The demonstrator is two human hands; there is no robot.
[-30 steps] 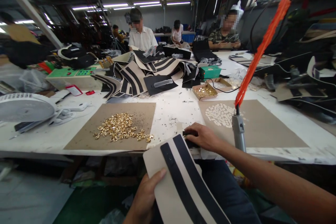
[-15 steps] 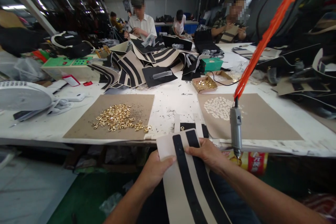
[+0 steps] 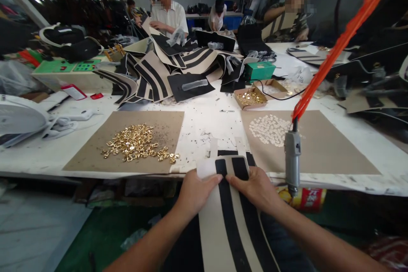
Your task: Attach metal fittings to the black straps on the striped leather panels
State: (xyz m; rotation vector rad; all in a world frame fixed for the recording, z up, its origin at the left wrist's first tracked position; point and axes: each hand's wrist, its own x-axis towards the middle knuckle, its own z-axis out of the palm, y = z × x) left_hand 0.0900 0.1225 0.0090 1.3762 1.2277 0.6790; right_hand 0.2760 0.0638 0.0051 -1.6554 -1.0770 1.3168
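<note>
Both thumbs press on the far end of a beige panel with black stripes (image 3: 212, 229), which hangs down towards my lap. My left hand (image 3: 195, 191) grips its left edge, fingers hidden underneath. Across from it, my right hand (image 3: 259, 189) clasps the right edge, thumb tip close to the left one on the inner black stripe. Just beyond the panel, a dark piece with pale straps (image 3: 227, 152) lies at the table edge, partly covered. A pile of gold metal buckles (image 3: 135, 142) is to the left on a brown sheet (image 3: 86, 153).
A grey electric screwdriver (image 3: 292, 157) hangs from an orange-wrapped cord (image 3: 338, 46) at right. Small pale pieces (image 3: 269, 129) lie on another brown sheet (image 3: 334, 148). Striped panels (image 3: 156, 76) are heaped behind, beside a box of gold parts (image 3: 250, 97). Co-workers (image 3: 170, 15) sit opposite.
My left thumb has slid inward, close to my right thumb. The panel's far end sits straighter. My view has tilted down. The co-worker at right has shifted and raised an arm.
</note>
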